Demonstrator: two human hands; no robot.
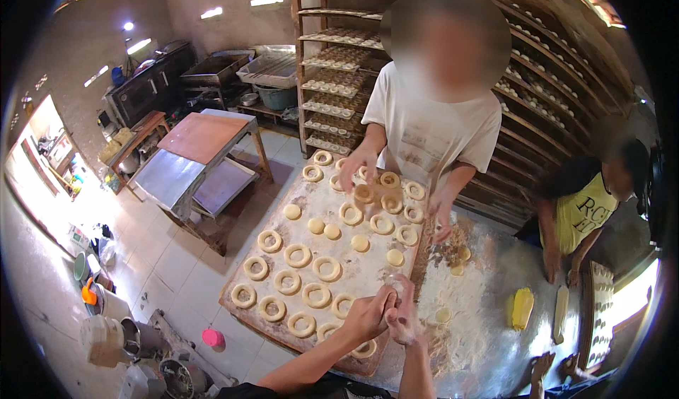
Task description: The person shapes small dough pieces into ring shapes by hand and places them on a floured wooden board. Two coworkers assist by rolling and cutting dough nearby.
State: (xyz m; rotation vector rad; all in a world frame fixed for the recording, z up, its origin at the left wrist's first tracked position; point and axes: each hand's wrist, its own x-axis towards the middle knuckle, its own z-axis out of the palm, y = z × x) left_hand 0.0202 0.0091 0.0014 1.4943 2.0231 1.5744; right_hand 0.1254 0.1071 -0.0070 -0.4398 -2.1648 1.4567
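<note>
Dough rings [316, 305] and flat rounds [360, 243] cover the floured board [366, 266] before me. My left hand [370, 315] and right hand [404, 316] come together above its near right side; whether they close on any dough, I cannot tell. My left forearm and hands partly block the nearest rings. Across the board, a co-worker [435, 116] reaches over the far ones, loaded racks [338, 74] behind. Rightward, a floury tabletop [488, 279] bears a yellow block [523, 309].
</note>
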